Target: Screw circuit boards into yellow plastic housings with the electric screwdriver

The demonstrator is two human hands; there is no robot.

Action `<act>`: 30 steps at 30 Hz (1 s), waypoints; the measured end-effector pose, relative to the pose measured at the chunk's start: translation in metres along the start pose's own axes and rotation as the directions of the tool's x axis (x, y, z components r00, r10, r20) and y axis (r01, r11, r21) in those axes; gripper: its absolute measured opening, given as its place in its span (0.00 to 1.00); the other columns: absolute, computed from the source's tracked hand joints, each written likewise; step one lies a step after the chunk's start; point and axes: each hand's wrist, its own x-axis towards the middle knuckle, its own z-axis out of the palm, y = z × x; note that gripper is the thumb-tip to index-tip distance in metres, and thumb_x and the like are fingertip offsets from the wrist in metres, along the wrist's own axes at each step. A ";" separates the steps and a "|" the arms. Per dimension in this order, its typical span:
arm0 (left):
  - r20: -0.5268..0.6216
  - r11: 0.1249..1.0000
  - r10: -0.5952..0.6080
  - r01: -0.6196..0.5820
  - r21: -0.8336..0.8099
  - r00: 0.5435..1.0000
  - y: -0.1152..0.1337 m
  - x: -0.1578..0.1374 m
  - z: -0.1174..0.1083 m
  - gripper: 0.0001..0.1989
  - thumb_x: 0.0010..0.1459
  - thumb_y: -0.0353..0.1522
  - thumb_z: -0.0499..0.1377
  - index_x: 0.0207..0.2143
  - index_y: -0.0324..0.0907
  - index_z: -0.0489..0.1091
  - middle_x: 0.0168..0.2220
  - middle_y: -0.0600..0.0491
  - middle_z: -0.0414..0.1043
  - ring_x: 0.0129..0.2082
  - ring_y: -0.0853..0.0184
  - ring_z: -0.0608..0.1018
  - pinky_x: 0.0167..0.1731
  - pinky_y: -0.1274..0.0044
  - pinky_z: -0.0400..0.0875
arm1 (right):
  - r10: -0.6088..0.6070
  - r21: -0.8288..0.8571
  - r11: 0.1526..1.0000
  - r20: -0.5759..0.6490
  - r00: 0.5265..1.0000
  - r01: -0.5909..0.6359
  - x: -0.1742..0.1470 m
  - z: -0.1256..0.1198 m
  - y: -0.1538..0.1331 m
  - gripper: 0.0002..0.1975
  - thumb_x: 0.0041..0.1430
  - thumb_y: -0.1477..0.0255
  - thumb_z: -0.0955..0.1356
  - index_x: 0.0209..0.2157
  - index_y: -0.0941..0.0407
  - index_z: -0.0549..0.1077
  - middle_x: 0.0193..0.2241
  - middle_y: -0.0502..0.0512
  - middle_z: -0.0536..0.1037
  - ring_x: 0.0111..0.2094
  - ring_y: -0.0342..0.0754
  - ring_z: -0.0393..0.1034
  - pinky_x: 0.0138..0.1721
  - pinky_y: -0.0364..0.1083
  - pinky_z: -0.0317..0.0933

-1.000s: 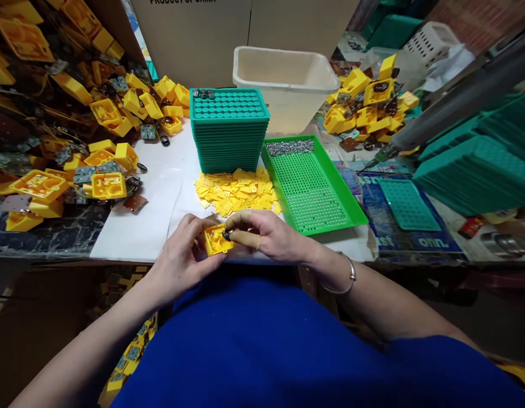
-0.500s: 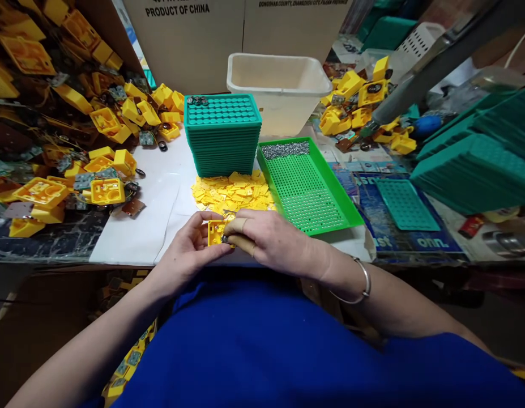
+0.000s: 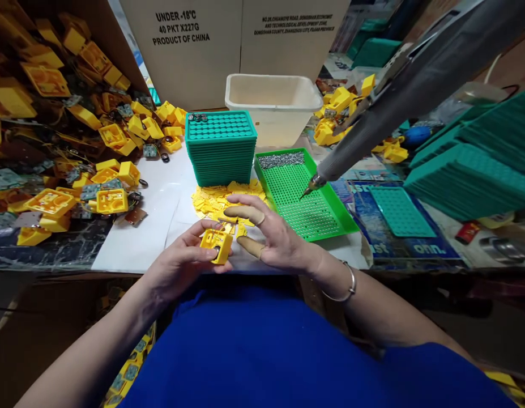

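My left hand [image 3: 183, 253] grips a small yellow plastic housing [image 3: 223, 247], tilted with its open side up. The left thumb presses a dark round part [image 3: 217, 252] inside it. Just right of the housing, my right hand [image 3: 273, 235] is open, thumb and index finger spread in tan finger cots. Nothing I can make out is in it. A heap of flat yellow pieces [image 3: 228, 195] lies beyond both hands. A hanging power screwdriver [image 3: 330, 167] points its bit down over the green perforated tray [image 3: 345, 218], which has small metal screws [image 3: 282, 160] at its far end.
A stack of teal trays [image 3: 220, 161] stands behind the heap, with a whitish plastic bin [image 3: 274, 122] behind it. Yellow housings with wires and circuit boards [image 3: 111, 201] pile up at left. More teal trays [image 3: 449, 181] lean at right, beside a flat one [image 3: 402, 212].
My right hand has come off the housing and opened. The left hand has tilted the housing. The screwdriver has swung left and toward me, over the green tray. The view has shifted up slightly.
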 end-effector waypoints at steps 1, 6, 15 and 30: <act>0.046 0.999 -0.041 0.042 -0.009 0.998 0.001 -0.001 -0.001 0.19 0.45 0.27 0.69 0.41 0.45 0.71 0.31 0.55 0.78 0.26 0.66 0.82 0.25 0.81 0.75 | -0.001 0.043 0.999 0.017 1.000 0.000 0.000 0.001 0.001 0.19 0.59 0.79 0.67 0.53 0.59 0.66 0.53 0.64 0.72 0.56 0.49 0.67 0.56 0.53 0.67; -0.007 0.996 -0.006 0.006 0.092 1.000 -0.004 -0.001 0.001 0.19 0.47 0.29 0.70 0.41 0.45 0.70 0.33 0.55 0.77 0.28 0.65 0.83 0.24 0.82 0.75 | 0.057 0.074 0.996 -0.085 0.995 -0.051 -0.001 0.005 -0.001 0.12 0.62 0.78 0.66 0.48 0.59 0.69 0.40 0.56 0.80 0.40 0.41 0.76 0.43 0.42 0.73; -0.206 0.958 0.276 -0.253 0.133 0.939 -0.015 0.013 0.011 0.15 0.51 0.31 0.69 0.40 0.44 0.70 0.32 0.57 0.76 0.30 0.73 0.79 0.31 0.82 0.76 | -0.120 -0.250 0.965 -0.174 0.977 0.074 -0.008 0.011 -0.020 0.13 0.61 0.76 0.68 0.48 0.58 0.68 0.34 0.55 0.78 0.34 0.42 0.74 0.34 0.41 0.72; -0.091 0.957 0.206 -0.181 0.229 0.974 -0.014 0.008 0.007 0.18 0.53 0.30 0.66 0.46 0.45 0.68 0.33 0.56 0.76 0.31 0.72 0.75 0.34 0.81 0.69 | -0.270 -0.289 0.920 0.023 0.963 0.265 -0.019 0.008 -0.025 0.06 0.65 0.75 0.62 0.40 0.60 0.70 0.33 0.56 0.80 0.33 0.43 0.73 0.33 0.43 0.69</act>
